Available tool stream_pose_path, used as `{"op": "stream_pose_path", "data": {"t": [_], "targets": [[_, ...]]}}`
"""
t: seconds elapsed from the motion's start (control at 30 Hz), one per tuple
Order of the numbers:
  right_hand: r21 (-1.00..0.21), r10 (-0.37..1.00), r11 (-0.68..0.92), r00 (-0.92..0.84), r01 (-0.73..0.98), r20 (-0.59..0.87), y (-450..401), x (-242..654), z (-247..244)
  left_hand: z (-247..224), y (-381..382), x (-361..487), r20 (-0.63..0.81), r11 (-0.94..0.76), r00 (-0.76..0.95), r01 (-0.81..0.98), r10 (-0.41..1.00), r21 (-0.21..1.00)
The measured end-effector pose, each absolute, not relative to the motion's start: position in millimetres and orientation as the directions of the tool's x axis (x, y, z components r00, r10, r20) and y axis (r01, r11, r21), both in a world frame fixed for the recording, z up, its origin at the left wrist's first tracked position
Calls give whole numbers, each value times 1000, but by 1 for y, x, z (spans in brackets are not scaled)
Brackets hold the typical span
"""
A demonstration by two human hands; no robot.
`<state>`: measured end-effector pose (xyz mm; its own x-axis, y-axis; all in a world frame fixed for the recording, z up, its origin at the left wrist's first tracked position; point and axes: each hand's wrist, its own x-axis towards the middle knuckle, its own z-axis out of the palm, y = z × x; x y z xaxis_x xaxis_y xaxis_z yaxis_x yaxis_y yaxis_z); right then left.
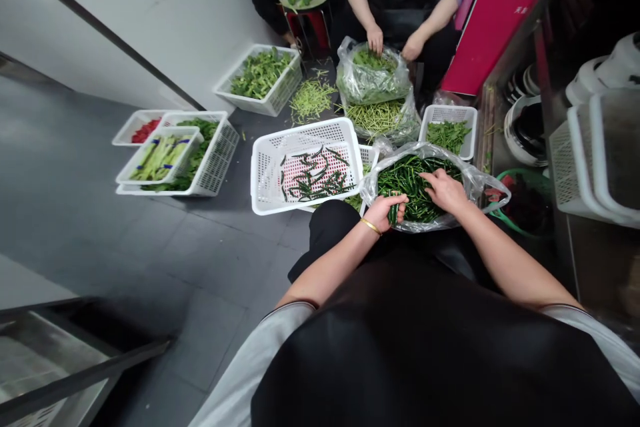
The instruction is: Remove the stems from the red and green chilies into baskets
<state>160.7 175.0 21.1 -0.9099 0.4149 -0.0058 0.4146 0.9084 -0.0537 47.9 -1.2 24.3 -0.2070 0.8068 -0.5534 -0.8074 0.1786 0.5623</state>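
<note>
A clear plastic bag point(473, 180) full of thin dark green chili peppers point(407, 177) lies open in front of my lap. My left hand point(385, 211), with a gold bracelet at the wrist, is closed around several green peppers at the bag's near left edge. Over the right part of the pile, my right hand point(444, 191) touches the peppers with its fingertips; thumb and index finger come close together, and whether they hold a pepper is too small to tell. Left of the bag, a white perforated basket point(265, 173) holds scattered green peppers.
Two people sit opposite; one person's hands point(375, 39) are at a bag of greens point(373, 83). White baskets of vegetables point(260, 83) point(220, 147) stand at left, a smaller one point(473, 127) beyond my bag. A green basin point(525, 227) and stacked crates point(575, 180) are at right.
</note>
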Motion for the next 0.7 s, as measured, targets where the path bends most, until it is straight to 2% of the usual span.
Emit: {"op": "stream_pose_path", "data": {"t": [0.1, 0.2, 0.27, 0.37, 0.43, 0.5, 0.6, 0.7], "targets": [[-23, 383, 922, -920, 386, -83, 187, 149, 12, 25, -4, 46, -543, 177, -214, -796, 812, 579], [-50, 376, 924, -924, 379, -68, 193, 147, 15, 25, -8, 40, -544, 160, -238, -795, 805, 585], [-74, 427, 899, -901, 432, -75, 190, 150, 20, 24, -9, 36, -526, 137, -253, -794, 812, 593], [-63, 515, 845, -840, 531, -172, 180, 152, 22, 24, -7, 36, -492, 108, -284, -772, 823, 626], [-40, 516, 840, -819, 541, -252, 176, 147, 21, 26, -5, 36, -483, 95, -309, -757, 819, 647], [-39, 531, 828, -806, 559, -262, 177, 143, 20, 29, -4, 36, -489, 86, -334, -751, 806, 655], [-145, 553, 810, -823, 568, -133, 180, 146, 30, 34, -2, 34, -523, 86, -369, -751, 769, 655], [-365, 421, 845, -907, 390, 6, 168, 163, 44, 35, 5, 36, -536, 97, -377, -744, 755, 661]]}}
